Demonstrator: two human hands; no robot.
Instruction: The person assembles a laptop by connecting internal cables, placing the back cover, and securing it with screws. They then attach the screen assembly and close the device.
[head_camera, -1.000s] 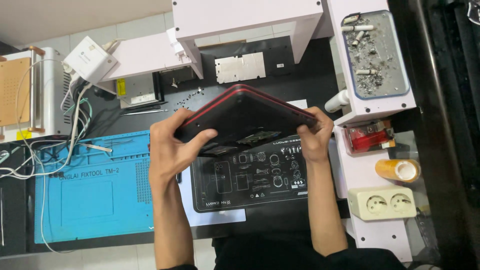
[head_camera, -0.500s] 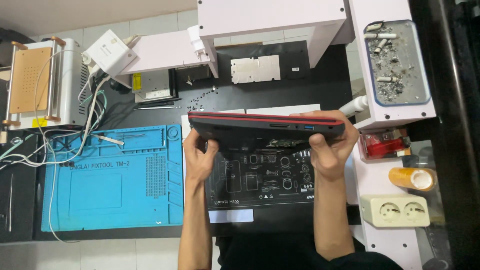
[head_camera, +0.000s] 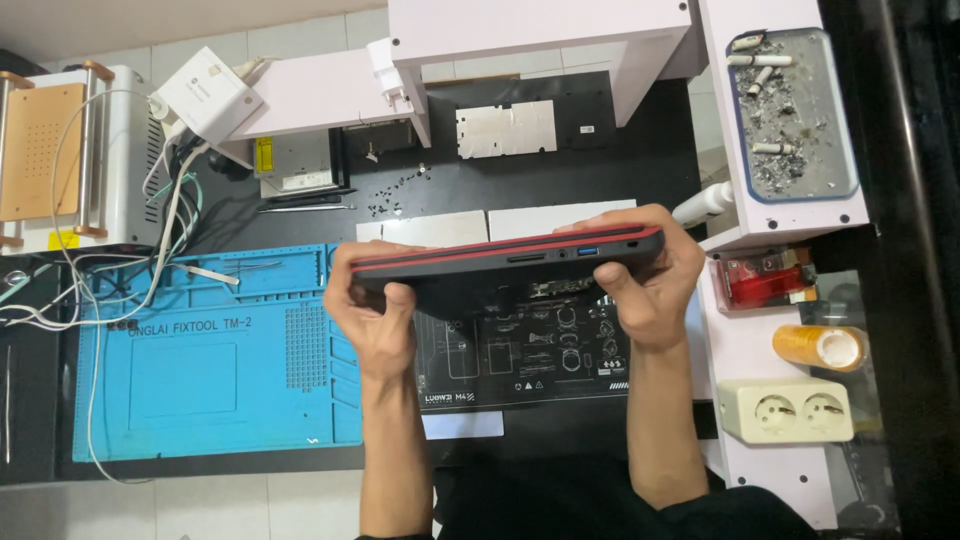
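Head view, looking straight down on a dark workbench; closed red-and-black laptop computer held edge-on above the bench, port side facing the camera, roughly level, slightly higher at the right end; left hand clamped on the laptop's left end, thumb along the near underside, fingers curled over the far edge; right hand clamped on the right end in the same manner, fingers wrapped over the top corner; both forearms reaching up from the bottom of the frame.

Directly beneath the laptop, a black printed work mat with white diagrams, partly covered by laptop and hands; to its left, touching or just beside it, a blue silicone repair mat with moulded compartments; white cables trailing over the blue mat's left part from a white square adapter box.

Far left, a white machine with an orange perforated plate; behind the laptop, a flat silver metal plate on the bench, small dark screws scattered near it.

Right side, a clear tray of ash and cigarette butts on a white shelf; below it a red translucent box, an orange tape roll, a cream double wall socket.
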